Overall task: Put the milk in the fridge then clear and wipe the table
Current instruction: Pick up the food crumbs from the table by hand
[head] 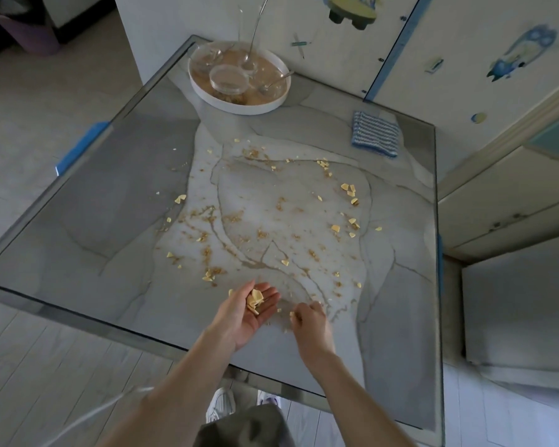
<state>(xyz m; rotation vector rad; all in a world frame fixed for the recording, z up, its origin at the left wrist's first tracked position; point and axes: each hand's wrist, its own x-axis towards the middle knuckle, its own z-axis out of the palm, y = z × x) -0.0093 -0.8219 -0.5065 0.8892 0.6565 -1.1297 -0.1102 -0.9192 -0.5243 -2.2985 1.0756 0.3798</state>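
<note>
2 white shoes (220, 404) show below the near edge of the 1 glass-topped table (94, 221). Just inside that edge are 2 hands, close together but not touching. The left hand (255, 309) lies palm up and cupped, carrying a small heap of yellow flakes (255, 298). The right hand (309, 321) is knuckles up just beside it, its fingertips (293, 315) curled and pinching 1 flake at the tabletop. Beyond the hands, more than 20 loose flakes and many fine brown crumbs (204, 212) are scattered across the pale middle of the top, reaching short of the far things. Tiled floor (29, 140) lies open along the table's left edge, and a cabinet (497, 195) stands close against its right edge. Near the far right corner lies 1 folded blue-and-white striped cloth (375, 133). At the far edge, against the wall, sits 1 round white tray (239, 108) holding at least 2 clear glass bowls (228, 79) and 2 long-handled spoons (273, 80).
</note>
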